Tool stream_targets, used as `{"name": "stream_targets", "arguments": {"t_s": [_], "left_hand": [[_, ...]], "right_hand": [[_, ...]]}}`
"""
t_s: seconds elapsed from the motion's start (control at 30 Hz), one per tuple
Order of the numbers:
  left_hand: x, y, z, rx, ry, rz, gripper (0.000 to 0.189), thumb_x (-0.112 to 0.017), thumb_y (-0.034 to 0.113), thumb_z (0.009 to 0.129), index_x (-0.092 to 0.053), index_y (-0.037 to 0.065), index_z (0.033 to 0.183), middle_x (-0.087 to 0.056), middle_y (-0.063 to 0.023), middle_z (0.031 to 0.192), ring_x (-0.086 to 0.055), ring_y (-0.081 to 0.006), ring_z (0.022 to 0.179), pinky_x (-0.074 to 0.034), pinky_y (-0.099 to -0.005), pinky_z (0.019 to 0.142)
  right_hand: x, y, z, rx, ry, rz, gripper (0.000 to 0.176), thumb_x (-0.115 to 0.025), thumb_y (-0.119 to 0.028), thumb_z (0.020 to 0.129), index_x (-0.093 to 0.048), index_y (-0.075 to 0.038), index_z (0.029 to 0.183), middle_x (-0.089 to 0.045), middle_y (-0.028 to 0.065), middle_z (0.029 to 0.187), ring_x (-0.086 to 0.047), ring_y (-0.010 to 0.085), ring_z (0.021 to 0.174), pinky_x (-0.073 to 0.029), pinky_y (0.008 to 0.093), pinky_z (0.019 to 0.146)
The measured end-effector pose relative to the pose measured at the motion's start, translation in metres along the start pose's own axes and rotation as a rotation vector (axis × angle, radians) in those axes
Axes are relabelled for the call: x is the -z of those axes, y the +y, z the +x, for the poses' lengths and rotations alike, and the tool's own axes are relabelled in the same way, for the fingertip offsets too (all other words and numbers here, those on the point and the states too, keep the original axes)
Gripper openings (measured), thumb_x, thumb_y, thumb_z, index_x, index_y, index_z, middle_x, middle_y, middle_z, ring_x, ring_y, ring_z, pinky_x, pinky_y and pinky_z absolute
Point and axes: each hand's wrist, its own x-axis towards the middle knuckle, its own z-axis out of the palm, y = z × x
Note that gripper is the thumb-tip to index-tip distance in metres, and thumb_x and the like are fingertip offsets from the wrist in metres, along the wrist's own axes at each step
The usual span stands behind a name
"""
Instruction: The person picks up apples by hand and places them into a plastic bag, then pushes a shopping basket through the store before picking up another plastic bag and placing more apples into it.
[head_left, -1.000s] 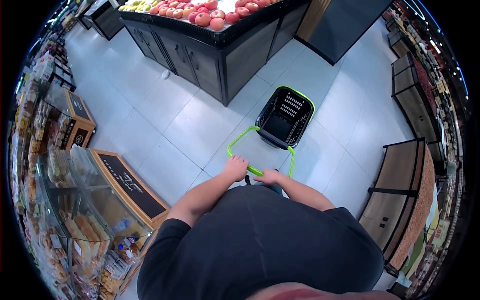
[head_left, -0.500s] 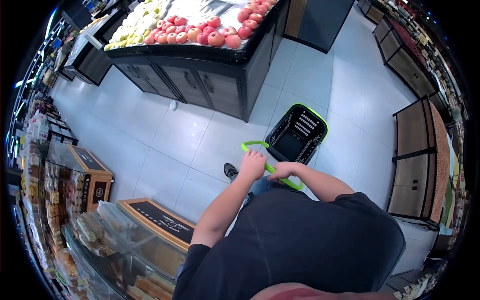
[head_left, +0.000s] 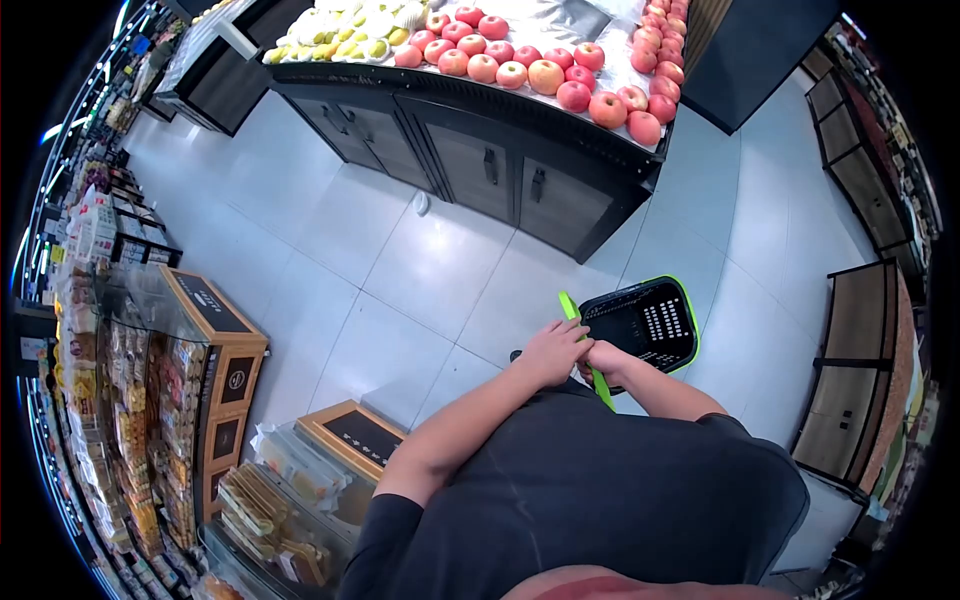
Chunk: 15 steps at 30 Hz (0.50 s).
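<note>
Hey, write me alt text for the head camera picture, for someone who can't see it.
The left hand and right hand grip the green handle of an empty black shopping basket on a pale tiled floor. Ahead is a dark fruit stand topped with red apples; snack shelves line the left side.

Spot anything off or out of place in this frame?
One thing: a small white object lies on the floor at the foot of the stand, like dropped litter; too small to identify. Apples sit in rows; the basket is empty, left hand and right hand on its handle.
</note>
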Motion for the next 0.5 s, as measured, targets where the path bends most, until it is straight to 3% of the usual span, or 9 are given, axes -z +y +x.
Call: {"name": "stream_targets", "arguments": {"t_s": [0.07,0.17,0.23,0.27,0.3,0.37,0.4,0.43,0.5], "left_hand": [[0.008,-0.029,-0.013,-0.038,0.027,-0.012,0.055,-0.066,0.011,0.077,-0.054,0.014,0.13,-0.048,-0.0074,0.142,-0.04,-0.0284,0.136,-0.035,-0.0432,0.11],[0.025,-0.08,-0.037,-0.154,0.012,0.032,0.064,-0.069,0.016,0.077,-0.047,0.01,0.138,-0.044,-0.0147,0.144,-0.04,-0.0328,0.136,-0.037,-0.0445,0.109],[0.037,-0.099,-0.054,0.158,0.022,-0.446,0.081,-0.071,0.024,0.079,-0.032,0.002,0.146,-0.04,-0.0261,0.144,-0.041,-0.0408,0.133,-0.039,-0.0464,0.107],[0.03,-0.115,-0.062,0.227,0.057,-0.543,0.092,-0.072,0.028,0.081,-0.018,-0.003,0.149,-0.038,-0.0331,0.141,-0.044,-0.0443,0.129,-0.042,-0.046,0.104],[0.045,-0.129,-0.073,0.189,0.033,-0.538,0.092,-0.072,0.028,0.081,-0.018,-0.003,0.149,-0.038,-0.0331,0.141,-0.044,-0.0443,0.129,-0.042,-0.046,0.104],[0.08,-0.15,-0.097,0.638,0.014,-1.017,0.073,-0.069,0.019,0.08,-0.032,-0.005,0.138,-0.051,-0.0289,0.131,-0.06,-0.033,0.112,-0.049,-0.0393,0.091],[0.059,-0.175,-0.106,0.611,0.165,-1.028,0.066,-0.067,0.019,0.082,-0.034,-0.005,0.134,-0.059,-0.0211,0.113,-0.061,-0.0262,0.098,-0.051,-0.0366,0.082],[0.041,-0.204,-0.109,0.599,0.163,-1.032,0.066,-0.067,0.019,0.082,-0.034,-0.005,0.134,-0.059,-0.0211,0.113,-0.061,-0.0262,0.098,-0.051,-0.0366,0.082],[0.02,-0.252,-0.13,0.711,0.058,-1.252,0.064,-0.066,0.022,0.084,-0.035,-0.005,0.132,-0.059,-0.0132,0.097,-0.059,-0.0212,0.09,-0.051,-0.0345,0.075]], "right_hand": [[-0.022,-0.008,0.019,0.046,0.036,0.02,0.017,-0.05,-0.017,0.094,-0.052,-0.009,0.079,-0.045,0.0034,0.06,-0.044,0.0159,0.048,-0.035,0.0323,0.046],[-0.066,-0.032,0.05,0.158,0.151,0.117,0.019,-0.048,-0.017,0.095,-0.052,-0.009,0.078,-0.045,0.0028,0.059,-0.043,0.0156,0.049,-0.034,0.032,0.046],[-0.083,-0.035,0.109,0.257,0.207,0.372,0.018,-0.053,-0.016,0.093,-0.054,-0.008,0.077,-0.046,0.0025,0.06,-0.043,0.0147,0.049,-0.036,0.0317,0.047],[-0.101,-0.048,0.117,0.268,0.273,0.333,0.017,-0.056,-0.016,0.091,-0.055,-0.007,0.077,-0.047,0.0022,0.06,-0.044,0.0142,0.05,-0.037,0.0314,0.048],[-0.124,-0.069,0.125,0.291,0.338,0.29,0.016,-0.059,-0.016,0.09,-0.056,-0.007,0.077,-0.048,0.002,0.061,-0.045,0.0136,0.051,-0.038,0.031,0.049],[-0.171,-0.099,0.148,0.31,0.353,0.335,0.013,-0.064,-0.014,0.086,-0.057,-0.007,0.078,-0.051,0.0015,0.062,-0.047,0.0128,0.053,-0.041,0.0306,0.051],[-0.191,-0.112,0.16,0.315,0.369,0.341,0.013,-0.064,-0.014,0.086,-0.057,-0.007,0.078,-0.051,0.0015,0.062,-0.047,0.0128,0.053,-0.041,0.0306,0.051],[-0.208,-0.127,0.174,0.31,0.378,0.349,0.013,-0.065,-0.015,0.086,-0.057,-0.007,0.079,-0.052,0.0017,0.063,-0.049,0.0133,0.055,-0.042,0.0303,0.052],[-0.238,-0.152,0.191,0.291,0.379,0.362,0.014,-0.065,-0.016,0.086,-0.057,-0.007,0.08,-0.053,0.0019,0.064,-0.051,0.0137,0.057,-0.043,0.0299,0.053]]}}
